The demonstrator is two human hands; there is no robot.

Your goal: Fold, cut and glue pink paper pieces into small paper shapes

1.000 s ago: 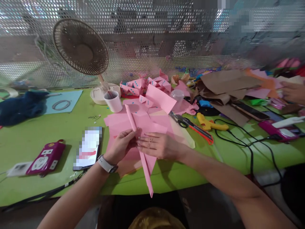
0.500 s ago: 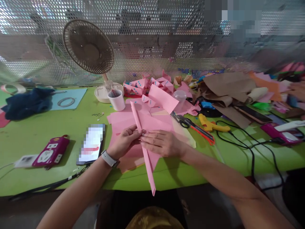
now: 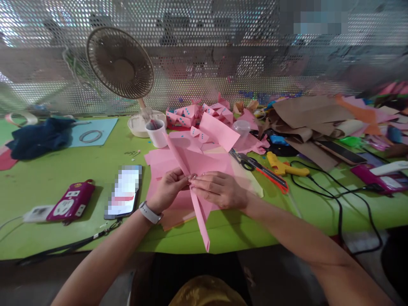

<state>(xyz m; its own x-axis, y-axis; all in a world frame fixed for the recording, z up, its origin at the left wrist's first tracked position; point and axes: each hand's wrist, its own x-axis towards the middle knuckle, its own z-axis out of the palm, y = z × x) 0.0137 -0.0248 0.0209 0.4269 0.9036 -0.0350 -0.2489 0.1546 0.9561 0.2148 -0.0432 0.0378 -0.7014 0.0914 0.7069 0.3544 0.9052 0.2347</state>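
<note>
A long pink paper strip (image 3: 200,219), folded or rolled narrow, runs slantwise between my hands over pink paper sheets (image 3: 219,163). My left hand (image 3: 172,187) is closed on its middle, thumb and fingers pinching. From the other side my right hand (image 3: 219,189) grips the same spot with its fingertips, its fingers held together. The fingertips of both hands meet there and partly hide the strip. Its far end points toward a white cup (image 3: 156,132); its near end hangs out toward the table's front edge.
Left of my hands lie a phone (image 3: 123,191) and a magenta power strip (image 3: 72,202). To the right are scissors (image 3: 247,161), a utility knife (image 3: 269,172), a yellow glue gun (image 3: 287,165) and black cables (image 3: 334,197). A fan (image 3: 123,68) and brown paper (image 3: 306,114) stand behind.
The strip has tilted slightly: its far end has swung left and its near end has risen a little. Both hands keep their hold on its middle.
</note>
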